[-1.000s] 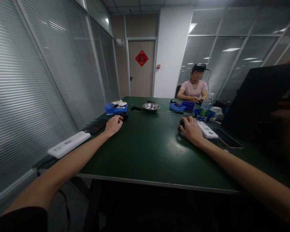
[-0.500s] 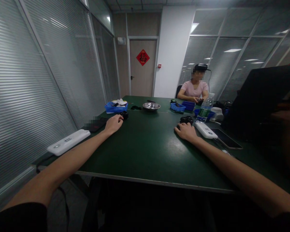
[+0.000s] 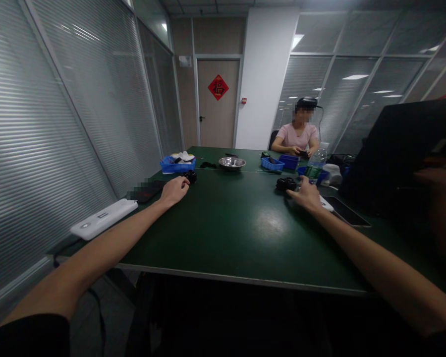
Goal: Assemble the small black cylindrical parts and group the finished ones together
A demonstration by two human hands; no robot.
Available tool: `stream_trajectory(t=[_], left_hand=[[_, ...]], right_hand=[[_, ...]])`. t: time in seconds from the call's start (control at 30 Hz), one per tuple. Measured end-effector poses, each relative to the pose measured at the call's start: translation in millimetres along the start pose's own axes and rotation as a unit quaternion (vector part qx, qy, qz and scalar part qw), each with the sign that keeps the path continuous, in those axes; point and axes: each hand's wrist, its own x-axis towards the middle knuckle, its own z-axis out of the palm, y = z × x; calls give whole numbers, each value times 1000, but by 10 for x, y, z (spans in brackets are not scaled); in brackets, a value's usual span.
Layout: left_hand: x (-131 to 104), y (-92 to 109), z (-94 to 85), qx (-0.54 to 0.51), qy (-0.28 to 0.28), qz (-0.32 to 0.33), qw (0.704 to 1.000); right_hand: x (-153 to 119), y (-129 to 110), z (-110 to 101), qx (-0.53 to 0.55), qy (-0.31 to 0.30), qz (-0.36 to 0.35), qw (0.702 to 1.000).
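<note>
On the left of the green table (image 3: 223, 238), my left hand (image 3: 175, 192) rests with its fingers bent at the near side of a small black object (image 3: 190, 176). Whether the fingers grip it cannot be made out. My right hand (image 3: 306, 193) is open, thumb and fingers spread, beside another black object (image 3: 285, 184), with the thumb close to its right edge. Behind the right hand stands a clear water bottle (image 3: 314, 169) with a green label. A white power bank (image 3: 326, 203) lies partly hidden under or behind that hand.
A metal bowl (image 3: 232, 163) stands mid-table, between a filled blue basket (image 3: 177, 164) and blue trays (image 3: 272, 164). A phone (image 3: 346, 210) and dark monitor (image 3: 401, 158) are right; a white device (image 3: 104, 219) is left. A person (image 3: 296, 136) sits across.
My right hand has moved right, off the black object's near side, and its fingers have spread towards the bottle. My left hand has stayed in place.
</note>
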Motion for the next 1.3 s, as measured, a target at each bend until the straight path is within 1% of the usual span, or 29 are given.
stream_trajectory(t=[0.07, 0.13, 0.27, 0.43, 0.5, 0.6, 0.67, 0.73, 0.9, 1.1, 1.2, 1.3], left_hand=[[-3, 8, -7, 0, 0, 1, 1000], [-6, 11, -10, 1, 0, 5, 1000], [-1, 0, 5, 10, 1, 5, 1000], [12, -26, 39, 18, 5, 3, 1000], [14, -36, 48, 17, 7, 5, 1000], [16, -47, 59, 12, 5, 10, 1000], [16, -52, 64, 10, 6, 14, 1000], [16, -52, 68, 12, 8, 18, 1000], [17, -44, 67, 17, 5, 16, 1000], [1, -27, 45, 14, 5, 16, 1000], [-4, -13, 38, 15, 5, 20, 1000], [-1, -1, 36, 24, 6, 20, 999]], right_hand=[[13, -26, 24, -27, -33, 32, 999], [18, -78, 48, -55, -45, 49, 996], [17, -158, 66, -67, -41, 53, 995], [-31, -187, 28, -61, -35, 55, 996], [-74, -206, 23, -41, -44, 45, 997], [-143, -269, 71, 27, -58, -2, 998], [-167, -333, 136, 69, -55, -35, 996], [-159, -395, 208, 85, -42, -50, 994], [-43, -458, 323, 79, -30, -29, 996], [96, -446, 357, 78, -33, -35, 996], [66, -462, 342, 77, -34, -35, 996], [-87, -522, 315, 63, -46, -43, 996]])
